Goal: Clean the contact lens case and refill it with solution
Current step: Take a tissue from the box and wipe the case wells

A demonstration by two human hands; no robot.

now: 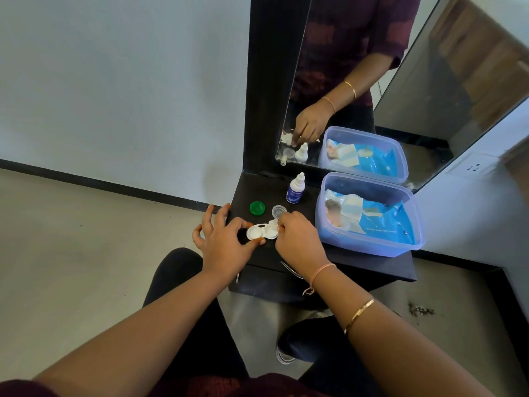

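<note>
A white contact lens case (pixel 262 232) lies on the dark shelf (pixel 372 263), both wells uncovered. My left hand (pixel 226 239) pinches its left end with thumb and forefinger. My right hand (pixel 297 239) presses a small white tissue or wipe (pixel 274 224) against the right well. A green cap (pixel 257 208) and a clear cap (pixel 279 211) lie just behind the case. The solution bottle (pixel 295 189), white with a blue label, stands upright further back.
A translucent plastic tub (pixel 369 245) holding a blue wipes packet and folded tissues fills the shelf's right side. A mirror (pixel 400 81) rises behind the shelf. Metal tweezers (pixel 289 267) lie near the front edge under my right wrist.
</note>
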